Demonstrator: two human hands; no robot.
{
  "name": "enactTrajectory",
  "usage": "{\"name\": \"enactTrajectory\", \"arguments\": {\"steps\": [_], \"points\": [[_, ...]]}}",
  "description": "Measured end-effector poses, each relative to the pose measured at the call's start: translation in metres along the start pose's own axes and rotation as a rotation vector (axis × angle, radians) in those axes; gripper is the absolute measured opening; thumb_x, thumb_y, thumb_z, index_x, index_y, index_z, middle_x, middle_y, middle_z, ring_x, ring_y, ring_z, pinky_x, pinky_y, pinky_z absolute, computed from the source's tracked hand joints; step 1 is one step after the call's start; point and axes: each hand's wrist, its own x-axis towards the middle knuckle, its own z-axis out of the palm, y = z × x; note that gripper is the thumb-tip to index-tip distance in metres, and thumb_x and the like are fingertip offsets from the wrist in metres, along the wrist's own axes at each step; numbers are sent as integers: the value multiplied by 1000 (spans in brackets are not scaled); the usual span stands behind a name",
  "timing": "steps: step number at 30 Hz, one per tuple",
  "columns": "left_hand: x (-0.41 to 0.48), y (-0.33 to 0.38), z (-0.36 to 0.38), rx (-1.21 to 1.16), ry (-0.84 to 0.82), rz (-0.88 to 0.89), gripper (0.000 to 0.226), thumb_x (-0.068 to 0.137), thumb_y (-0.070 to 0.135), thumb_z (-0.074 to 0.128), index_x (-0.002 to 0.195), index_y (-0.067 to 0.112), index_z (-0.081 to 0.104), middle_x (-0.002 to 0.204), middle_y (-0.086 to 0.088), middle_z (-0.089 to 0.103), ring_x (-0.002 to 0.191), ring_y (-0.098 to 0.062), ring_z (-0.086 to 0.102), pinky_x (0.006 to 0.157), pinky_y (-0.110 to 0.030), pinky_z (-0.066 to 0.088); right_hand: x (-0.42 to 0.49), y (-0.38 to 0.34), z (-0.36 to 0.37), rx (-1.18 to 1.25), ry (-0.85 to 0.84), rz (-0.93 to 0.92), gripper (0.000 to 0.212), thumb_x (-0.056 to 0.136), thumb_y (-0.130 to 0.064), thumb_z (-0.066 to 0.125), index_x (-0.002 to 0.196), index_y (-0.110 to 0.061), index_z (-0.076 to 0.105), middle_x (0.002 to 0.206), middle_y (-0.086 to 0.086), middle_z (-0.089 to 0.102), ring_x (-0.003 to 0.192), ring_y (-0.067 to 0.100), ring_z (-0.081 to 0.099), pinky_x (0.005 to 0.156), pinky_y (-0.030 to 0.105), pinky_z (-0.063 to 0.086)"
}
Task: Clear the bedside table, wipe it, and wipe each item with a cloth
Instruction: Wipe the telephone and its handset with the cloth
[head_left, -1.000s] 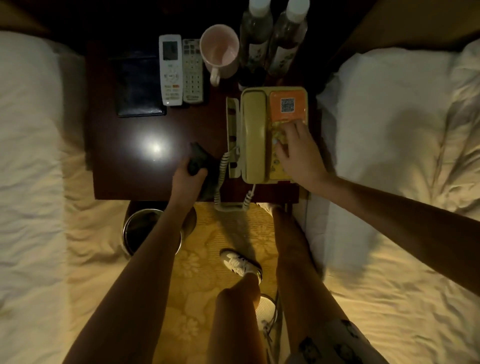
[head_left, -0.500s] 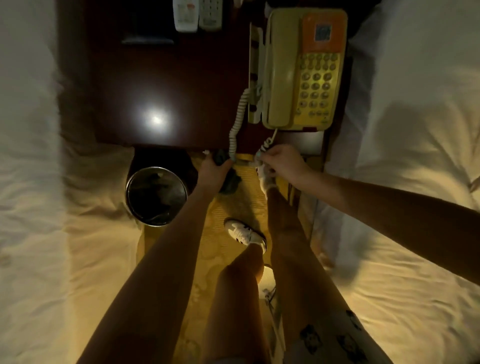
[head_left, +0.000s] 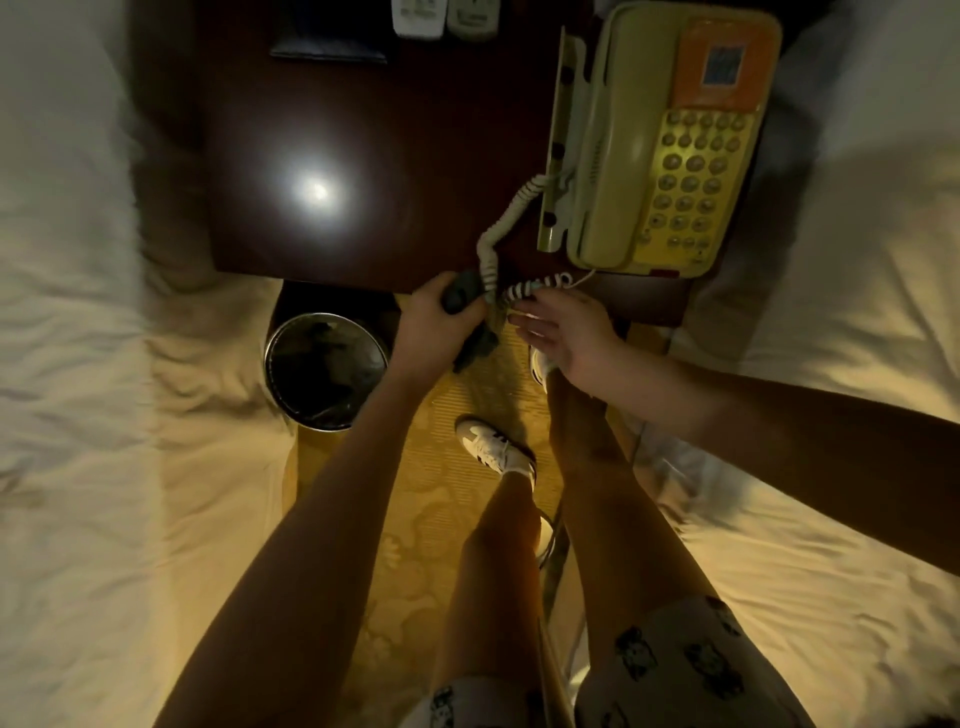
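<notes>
Moving from telephone keypad down to coiled cord at table front edge; gripping cloth in left hand at cord; releasing right hand, fingers straight beside cord; clearing incomplete

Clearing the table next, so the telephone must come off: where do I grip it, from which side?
Probably the base of the telephone, not the handset, which only rests in its cradle and would lift off alone. Come from the near edge with the right hand, clasping across the width, thumb on the handset. The coiled cord dangles over the table front; gather it first.
</notes>
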Motion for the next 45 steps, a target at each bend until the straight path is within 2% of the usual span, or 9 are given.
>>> {"name": "enactTrajectory", "arguments": {"steps": [3,13,20,24,29,33,37,41,45], "points": [[18,3,-32,-75,104,5,20,86,20,70,105,14,66,94,-3,70,88,-17,69,75,-36,59,-4,-3,5,99,-72,38,36,102,-15,40,134,3,42,115,15,58,107,32,58,90,36,47],[57,12,-71,-17,174,49,25,90,23,66,110,8,64,102,-10,69,94,-20,68,83,-39,58,-3,-12,36,-184,-107,128,24,97,-20,53,116,-6,55,91,12,66,79,20,66,61,27,54],[35,30,-90,-86,227,131,16,93,18,62,106,8,60,95,-1,67,82,1,66,67,-15,52,-27,-45,62,-531,-199,-299,8,93,-12,58,99,-17,60,93,5,65,79,16,64,78,33,56],[37,48,-105,-175,267,121,13,93,14,62,104,5,61,89,2,66,75,6,64,65,-13,50,-27,-69,90,-792,-259,-521,29,91,-21,63,120,-19,59,112,1,61,102,15,60,90,32,52],[48,67,-125,-318,326,65,20,94,20,61,111,8,62,97,-2,69,88,-8,67,72,-22,55,-22,-87,131,-967,-422,-598,58,87,-26,69,139,-22,44,133,2,47,112,15,54,81,15,45],[54,67,-134,-543,350,-27,23,96,22,58,116,9,59,106,-8,67,97,-18,67,77,-26,56,-22,-89,161,-1047,-480,-664,81,84,-24,72,149,-26,24,147,5,27,126,16,41,104,27,40],[51,44,-144,-665,314,-115,33,96,26,58,122,5,57,109,-12,67,95,-23,69,67,-27,55,-17,-83,187,-1079,-446,-691,58,87,-17,69,137,-17,40,136,7,43,124,19,45,93,21,39],[47,15,-169,-767,351,-138,27,98,20,56,122,8,55,116,-13,65,103,-27,66,74,-34,59,-8,-65,212,-1082,-454,-677,46,86,-11,68,126,-12,45,130,9,47,118,18,49,94,27,47],[48,-18,-195,-622,298,-165,36,97,19,57,130,7,51,120,-11,64,103,-24,67,71,-29,59,6,-38,236,-1144,-370,-752,29,86,-11,67,112,-10,53,120,8,47,108,22,53,90,31,50]]}}
